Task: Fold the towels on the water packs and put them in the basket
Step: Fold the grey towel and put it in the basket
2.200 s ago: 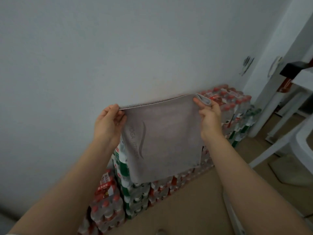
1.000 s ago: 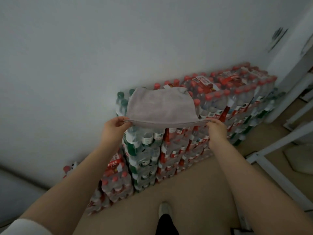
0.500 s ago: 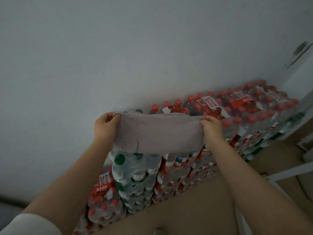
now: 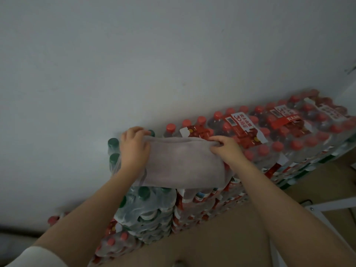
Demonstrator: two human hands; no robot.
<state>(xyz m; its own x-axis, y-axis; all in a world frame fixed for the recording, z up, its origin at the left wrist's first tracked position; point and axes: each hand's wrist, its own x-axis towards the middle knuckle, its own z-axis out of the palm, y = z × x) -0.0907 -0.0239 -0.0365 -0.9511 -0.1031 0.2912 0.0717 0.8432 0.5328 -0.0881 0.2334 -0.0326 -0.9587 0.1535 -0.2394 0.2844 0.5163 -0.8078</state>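
Head view: a grey towel (image 4: 183,162), folded into a broad band of soft, matte cloth, lies across the top of the stacked water packs (image 4: 250,143), at their left end near the wall (image 4: 134,54). The left hand (image 4: 133,149) grips the towel's left end, its fingers (image 4: 134,131) curled over the far edge and its palm pressing down on the cloth. The right hand (image 4: 227,149) pinches the far edge near the towel's right end, fingers curled round a bunched fold. The near edge of the towel droops a little over the front of the stack. The packs are shrink-wrapped clear plastic bottles, glossy and crinkled, most with round red caps and red-and-white labels; those under and left of the towel have dark green caps (image 4: 113,142). The stack stands on a brown floor (image 4: 221,237) against the plain pale wall. A white sleeve (image 4: 38,257) shows at the lower left.
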